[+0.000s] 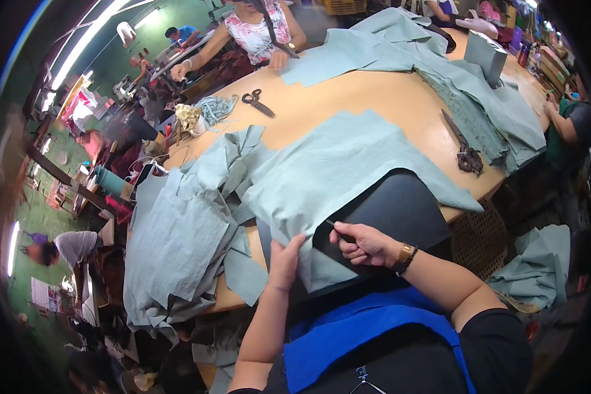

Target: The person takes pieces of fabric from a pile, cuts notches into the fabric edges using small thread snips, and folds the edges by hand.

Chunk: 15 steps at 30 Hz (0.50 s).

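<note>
Cluttered workshop around tan table strewn with cloth

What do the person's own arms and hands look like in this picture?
The right hand is ungloved, with a gold-coloured band and a dark bracelet at its wrist. The left hand is ungloved too, its wrist unadorned. The right sleeve is black and short.
</note>
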Each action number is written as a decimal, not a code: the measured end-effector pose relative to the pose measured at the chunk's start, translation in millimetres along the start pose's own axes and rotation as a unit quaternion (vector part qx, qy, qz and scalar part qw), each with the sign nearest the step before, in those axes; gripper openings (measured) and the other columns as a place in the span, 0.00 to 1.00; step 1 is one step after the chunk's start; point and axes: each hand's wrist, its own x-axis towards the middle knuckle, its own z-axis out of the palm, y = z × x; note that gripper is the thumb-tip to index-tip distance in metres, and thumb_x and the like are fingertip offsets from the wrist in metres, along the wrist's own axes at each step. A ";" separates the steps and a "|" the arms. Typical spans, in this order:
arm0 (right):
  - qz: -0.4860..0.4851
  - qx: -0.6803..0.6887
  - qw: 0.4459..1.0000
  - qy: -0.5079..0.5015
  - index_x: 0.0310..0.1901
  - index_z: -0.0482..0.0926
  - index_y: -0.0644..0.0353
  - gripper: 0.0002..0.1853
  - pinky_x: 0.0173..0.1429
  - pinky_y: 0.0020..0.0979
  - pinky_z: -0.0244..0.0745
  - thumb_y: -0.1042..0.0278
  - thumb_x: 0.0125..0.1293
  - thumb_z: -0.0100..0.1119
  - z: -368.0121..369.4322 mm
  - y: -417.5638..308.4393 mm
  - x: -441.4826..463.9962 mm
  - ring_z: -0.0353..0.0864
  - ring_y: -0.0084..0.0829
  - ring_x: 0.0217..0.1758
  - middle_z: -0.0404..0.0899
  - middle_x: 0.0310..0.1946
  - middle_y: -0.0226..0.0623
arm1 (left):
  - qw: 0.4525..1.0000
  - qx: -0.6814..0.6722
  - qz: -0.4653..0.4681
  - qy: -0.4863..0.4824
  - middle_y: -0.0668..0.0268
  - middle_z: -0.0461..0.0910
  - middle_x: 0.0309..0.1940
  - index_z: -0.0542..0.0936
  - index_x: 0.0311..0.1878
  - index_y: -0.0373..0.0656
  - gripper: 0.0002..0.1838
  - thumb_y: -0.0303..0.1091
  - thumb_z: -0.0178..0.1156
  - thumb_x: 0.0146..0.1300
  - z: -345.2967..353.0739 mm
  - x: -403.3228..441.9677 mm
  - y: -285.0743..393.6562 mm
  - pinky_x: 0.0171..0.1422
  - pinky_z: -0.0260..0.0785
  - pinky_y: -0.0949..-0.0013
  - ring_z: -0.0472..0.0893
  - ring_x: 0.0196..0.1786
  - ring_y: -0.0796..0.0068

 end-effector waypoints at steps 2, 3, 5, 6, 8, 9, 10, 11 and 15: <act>-0.036 0.035 0.998 0.029 0.48 0.72 0.56 0.21 0.20 0.19 0.48 0.45 0.80 0.41 -9.7 -7.3 -22.1 0.50 0.15 0.18 0.57 0.20 0.21 | 0.995 0.073 0.042 -0.044 0.56 0.76 0.61 0.66 0.68 0.31 0.33 0.30 0.67 0.61 -30.5 -8.5 -11.9 0.64 0.69 0.65 0.77 0.59 0.64; -0.064 0.054 0.995 0.055 0.49 0.72 0.56 0.21 0.20 0.19 0.49 0.44 0.80 0.40 -17.5 -12.9 -34.2 0.52 0.15 0.18 0.58 0.21 0.22 | 0.983 0.153 0.098 -0.005 0.54 0.72 0.64 0.64 0.69 0.31 0.35 0.30 0.67 0.61 -54.7 -10.4 -21.3 0.67 0.66 0.63 0.74 0.63 0.62; -0.119 0.075 0.985 0.099 0.52 0.71 0.56 0.22 0.21 0.19 0.50 0.43 0.79 0.40 -38.5 -21.9 -53.6 0.54 0.15 0.19 0.60 0.22 0.22 | 0.938 0.284 0.187 0.072 0.50 0.65 0.68 0.59 0.72 0.32 0.41 0.31 0.69 0.60 -77.9 -14.4 -2.4 0.73 0.60 0.59 0.67 0.70 0.56; -0.144 0.076 0.980 0.118 0.53 0.70 0.56 0.23 0.21 0.19 0.51 0.42 0.79 0.40 -48.6 -24.5 -61.5 0.55 0.15 0.19 0.61 0.23 0.22 | 0.910 0.333 0.219 0.112 0.48 0.62 0.70 0.56 0.74 0.32 0.44 0.31 0.70 0.59 -73.1 -27.0 28.6 0.75 0.57 0.57 0.64 0.72 0.53; -0.164 0.100 0.972 0.136 0.54 0.70 0.55 0.22 0.22 0.18 0.52 0.43 0.79 0.42 -65.2 -26.4 -67.7 0.56 0.15 0.20 0.62 0.23 0.22 | 0.804 0.414 0.380 0.196 0.49 0.69 0.65 0.66 0.69 0.36 0.36 0.30 0.71 0.58 -53.7 -29.2 63.5 0.72 0.60 0.55 0.70 0.67 0.50; -0.161 0.127 0.970 0.132 0.54 0.70 0.55 0.22 0.22 0.18 0.53 0.43 0.78 0.43 -71.1 -26.3 -66.7 0.56 0.15 0.20 0.62 0.23 0.22 | 0.798 0.424 0.408 0.131 0.50 0.71 0.63 0.70 0.66 0.38 0.32 0.30 0.70 0.58 -39.3 -25.1 75.5 0.71 0.62 0.55 0.72 0.65 0.50; -0.159 0.153 0.967 0.127 0.54 0.71 0.54 0.21 0.22 0.18 0.53 0.43 0.78 0.44 -73.3 -25.6 -65.1 0.56 0.15 0.20 0.62 0.23 0.22 | 0.787 0.430 0.437 0.068 0.50 0.74 0.61 0.74 0.62 0.40 0.28 0.29 0.70 0.58 -22.3 -19.2 86.5 0.70 0.63 0.55 0.73 0.63 0.50; -0.156 0.157 0.966 0.134 0.54 0.71 0.54 0.21 0.22 0.18 0.53 0.43 0.78 0.44 -72.0 -24.3 -63.6 0.57 0.15 0.20 0.63 0.24 0.22 | 0.771 0.434 0.465 0.007 0.51 0.76 0.59 0.78 0.59 0.43 0.24 0.29 0.70 0.58 -4.0 -11.0 94.0 0.68 0.64 0.55 0.75 0.61 0.50; -0.158 0.174 0.961 0.149 0.54 0.71 0.53 0.21 0.21 0.17 0.55 0.43 0.78 0.45 -65.9 -26.0 -59.8 0.58 0.15 0.20 0.64 0.24 0.22 | 0.728 0.460 0.465 -0.206 0.61 0.82 0.52 0.83 0.51 0.50 0.15 0.40 0.66 0.62 78.1 36.0 52.8 0.64 0.67 0.57 0.79 0.57 0.58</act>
